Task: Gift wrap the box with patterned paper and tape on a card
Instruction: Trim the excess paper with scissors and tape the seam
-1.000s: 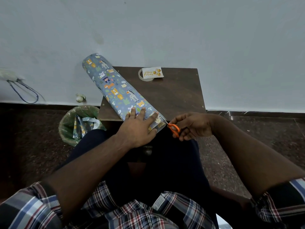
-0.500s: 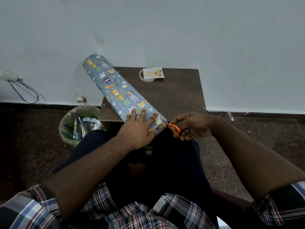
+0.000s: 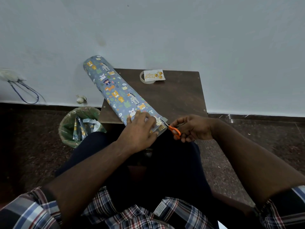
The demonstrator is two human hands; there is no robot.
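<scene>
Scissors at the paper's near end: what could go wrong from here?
1. The left hand presses the wrapped box right beside the blades of the orange-handled scissors, gripped by the right hand; a fingertip could get nicked.
2. The box overhangs the table at both ends; less pressure and it might pivot, skewing the cut.
3. The card rests on the tape roll at the far edge; a nudge could knock it off.

Blue animal-print paper (image 3: 115,91) — orange-handled scissors (image 3: 174,130) — dark brown table (image 3: 178,98).
</scene>
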